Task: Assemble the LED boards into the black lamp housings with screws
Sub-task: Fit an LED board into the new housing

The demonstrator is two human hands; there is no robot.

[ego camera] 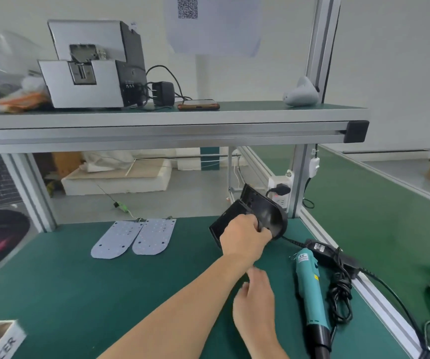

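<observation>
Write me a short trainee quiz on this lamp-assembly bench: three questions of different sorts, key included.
1. True or false: the electric screwdriver is in the right hand.
2. Which hand grips the black lamp housings? A) left hand B) right hand C) neither
3. Fill in: ___ LED boards lie flat on the green mat.
Key: 1 false, the electric screwdriver lies on the green mat beside the right hand, which holds nothing. 2 A. 3 two.
</observation>
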